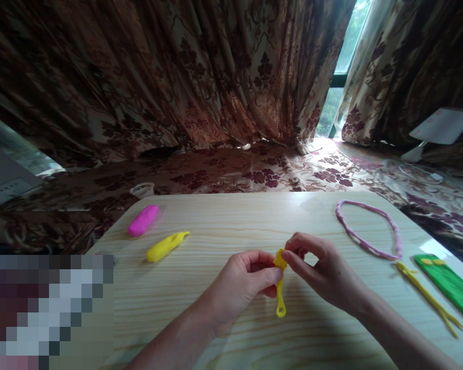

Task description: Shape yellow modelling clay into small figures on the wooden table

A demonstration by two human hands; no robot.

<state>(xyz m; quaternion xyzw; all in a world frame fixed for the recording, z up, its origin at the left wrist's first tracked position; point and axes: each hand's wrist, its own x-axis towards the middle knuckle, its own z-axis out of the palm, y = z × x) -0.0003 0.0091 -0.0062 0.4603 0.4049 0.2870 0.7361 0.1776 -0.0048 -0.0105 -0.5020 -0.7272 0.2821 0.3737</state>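
My left hand (247,280) is closed around a small yellow clay tool (280,300), thumb across its middle. The tool stands upright above the table, its narrow handle with a hole at the end pointing down. At the top, my right hand (320,262) pinches the tool's wider yellow end between thumb and fingers. Whether some of that end is soft clay, I cannot tell. A yellow lump of modelling clay (165,247) with a drawn-out tip lies left of my hands. Behind it is a pink clay block (143,221).
On the table's (231,216) right side lie a pink twisted clay ring (370,204), a yellow clay strand (426,294) with a forked end, and a flat green clay slab (449,288) with yellow bits. A white lamp (442,126) stands beyond, before patterned curtains (216,77).
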